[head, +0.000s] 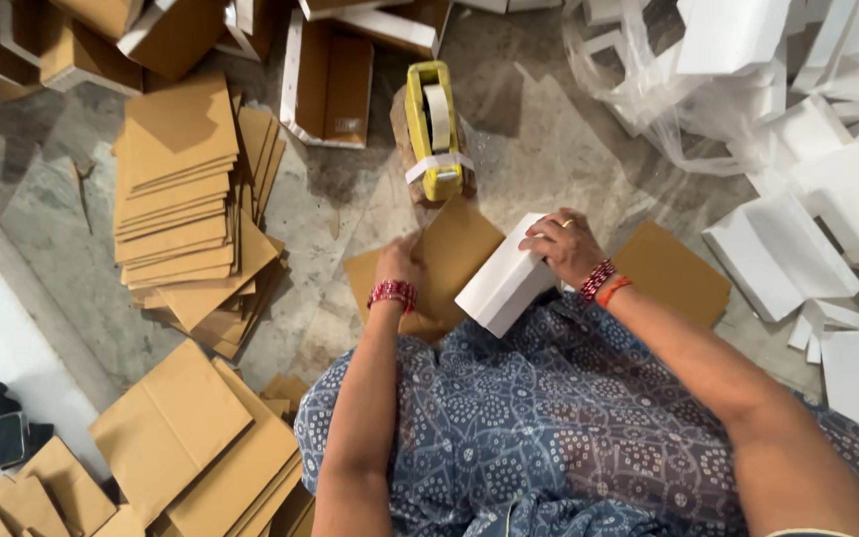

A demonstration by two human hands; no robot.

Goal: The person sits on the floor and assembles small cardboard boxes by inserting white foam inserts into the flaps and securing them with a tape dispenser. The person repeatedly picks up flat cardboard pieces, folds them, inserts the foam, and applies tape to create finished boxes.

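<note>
A stone floor (549,149) is seen strewn with packing stock: white foam pieces (797,199) are heaped at the right, and flat brown cardboard sheets (186,189) are stacked at the left. A brown cardboard sheet (459,254) is laid before the seated person, partly under a white block (504,278). The block is grasped at its top end by the right hand (569,244) and held tilted over the sheet. The sheet's edge is pinched by the left hand (400,261). A yellow tape dispenser (431,129) stands just beyond, untouched. The step in hand is judged to be wrapping; folding the sheet snugly and reaching for tape would be called for.
</note>
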